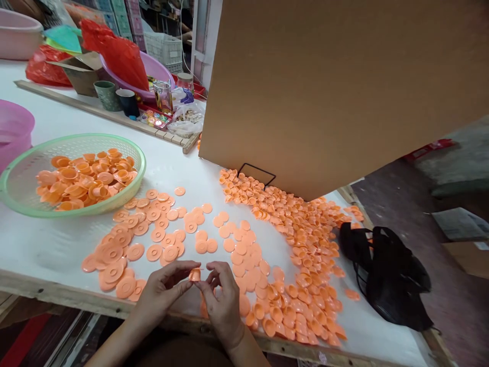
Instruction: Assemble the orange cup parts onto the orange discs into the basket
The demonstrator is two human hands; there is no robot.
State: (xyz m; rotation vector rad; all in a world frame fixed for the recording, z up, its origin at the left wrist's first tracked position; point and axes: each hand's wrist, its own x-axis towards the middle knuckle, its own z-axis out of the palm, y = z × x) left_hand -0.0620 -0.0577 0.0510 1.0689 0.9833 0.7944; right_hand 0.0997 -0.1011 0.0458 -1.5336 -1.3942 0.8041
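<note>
A small orange plastic cup (194, 275) is held up near the table's front edge, between the fingertips of both hands. My left hand (164, 288) pinches it from the left with thumb and index finger. From the other side, my right hand (223, 306) closes on it, thumb below and fingers above. Flat orange discs (114, 252) with ring marks lie scattered beyond and left of my hands. Plainer discs (248, 255) lie beyond my right hand. A large heap of loose orange cups (305, 265) spreads to the right.
A green basket (143, 165) of joined orange pieces stands left, beside a pink basin (17, 125). A large cardboard sheet (324, 86) rises behind the heap, near a black wire frame (260, 168). A black bag (393, 275) lies right. Mugs (107, 96) stand behind a wooden strip (95, 112).
</note>
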